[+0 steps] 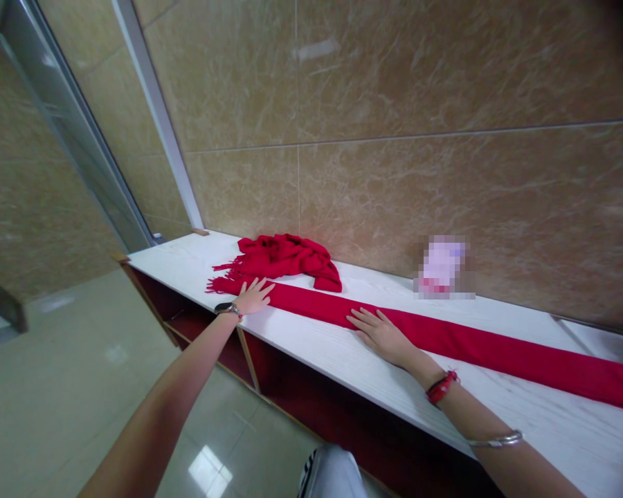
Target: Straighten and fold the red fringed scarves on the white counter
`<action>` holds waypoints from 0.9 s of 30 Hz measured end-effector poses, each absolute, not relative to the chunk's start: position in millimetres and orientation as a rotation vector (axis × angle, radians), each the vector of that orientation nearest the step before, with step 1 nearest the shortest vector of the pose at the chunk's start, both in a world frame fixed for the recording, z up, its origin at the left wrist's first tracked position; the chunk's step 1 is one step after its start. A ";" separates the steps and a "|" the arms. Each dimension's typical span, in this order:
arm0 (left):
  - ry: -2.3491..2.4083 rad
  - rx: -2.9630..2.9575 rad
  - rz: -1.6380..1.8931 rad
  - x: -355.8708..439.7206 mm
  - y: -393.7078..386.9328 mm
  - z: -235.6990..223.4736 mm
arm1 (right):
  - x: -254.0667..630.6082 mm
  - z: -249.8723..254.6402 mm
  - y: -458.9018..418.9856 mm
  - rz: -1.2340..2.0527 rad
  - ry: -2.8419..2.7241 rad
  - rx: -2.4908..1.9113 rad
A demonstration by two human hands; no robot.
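A long red scarf (477,344), folded into a narrow flat strip, runs along the white top of a low cabinet (311,346) and leaves the view at the right. My left hand (254,297) lies open on the scarf near its fringed left end, fingers spread. Further right, my right hand (381,335) rests open and flat across the strip's near edge. Just behind the left end sits a second red scarf (291,257), crumpled in a heap with its fringe pointing left.
A blurred-out pinkish item (443,266) stands at the back against the marbled tile wall (394,194). Open dark red compartments (301,387) lie under the cabinet top. Shiny floor tiles (109,387) spread out at the left, below a metal-framed doorway (83,124).
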State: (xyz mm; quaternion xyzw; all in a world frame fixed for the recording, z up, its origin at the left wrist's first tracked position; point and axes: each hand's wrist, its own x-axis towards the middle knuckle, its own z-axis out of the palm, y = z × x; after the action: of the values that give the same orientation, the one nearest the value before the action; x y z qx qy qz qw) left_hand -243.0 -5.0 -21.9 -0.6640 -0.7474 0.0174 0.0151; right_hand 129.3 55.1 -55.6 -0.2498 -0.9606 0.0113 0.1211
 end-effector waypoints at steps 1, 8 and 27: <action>-2.241 -2.094 -0.009 -230.0 -4.1 -22.4 | 128.9 -54.6 54.5 0.031 -2.808 -0.724; -1.783 -2.493 -0.132 -143.9 5.9 -42.9 | 131.9 -53.3 56.5 0.051 -2.859 -0.696; -1.810 -2.331 -0.443 -70.0 18.6 -35.0 | 224.2 -40.8 63.3 -0.096 -2.630 -1.326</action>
State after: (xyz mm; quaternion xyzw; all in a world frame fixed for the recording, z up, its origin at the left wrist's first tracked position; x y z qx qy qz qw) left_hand -70.0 18.6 -35.0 -0.7786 -0.6047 -0.1481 0.0787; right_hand 224.2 63.3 -40.8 -0.4478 -0.8883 -0.0325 0.0971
